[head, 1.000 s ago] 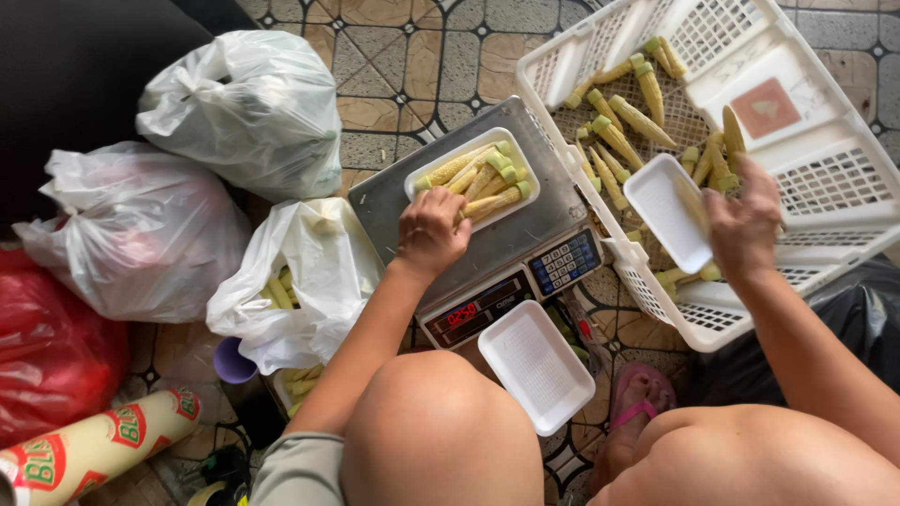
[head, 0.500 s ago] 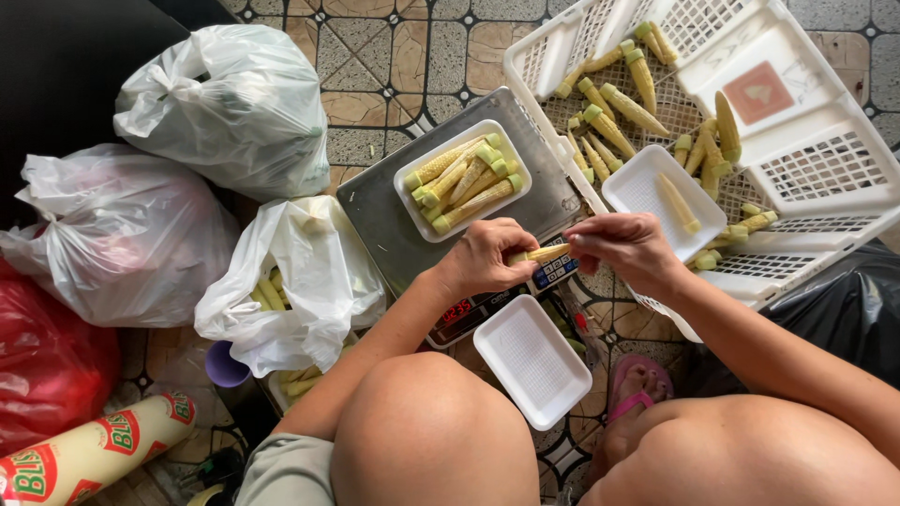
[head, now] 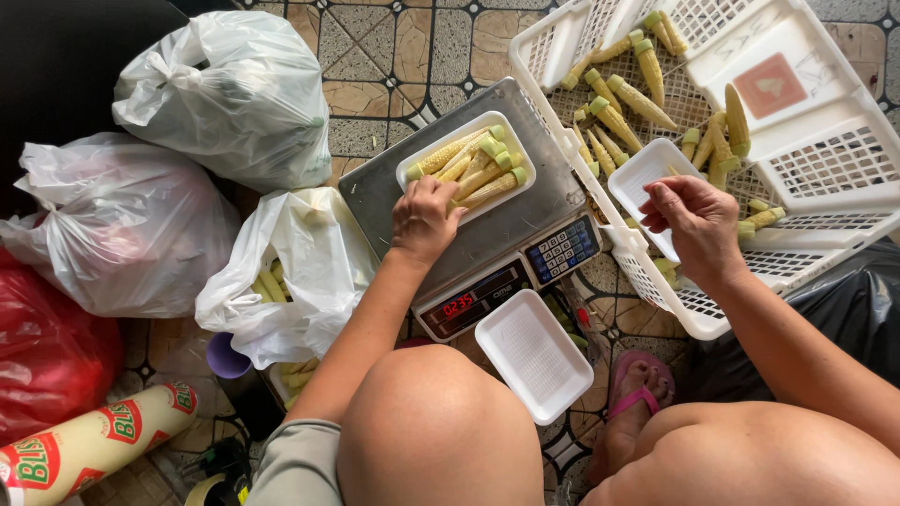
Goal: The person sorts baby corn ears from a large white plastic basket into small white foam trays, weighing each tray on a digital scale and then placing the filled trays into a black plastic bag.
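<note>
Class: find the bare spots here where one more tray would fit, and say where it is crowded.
Free: scale platform right of the filled tray; tiled floor above the scale. Crowded: basket with baby corn; bags on the left.

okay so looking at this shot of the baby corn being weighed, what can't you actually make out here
Head view, the only one:
- Left hand: its grip on the corn in the tray on the scale is hidden by the hand's own back.
- Right hand: curled fingers hide whether it holds anything.
- Two knotted white bags: contents hidden by the plastic.
- White basket: cut off by the top edge.
</note>
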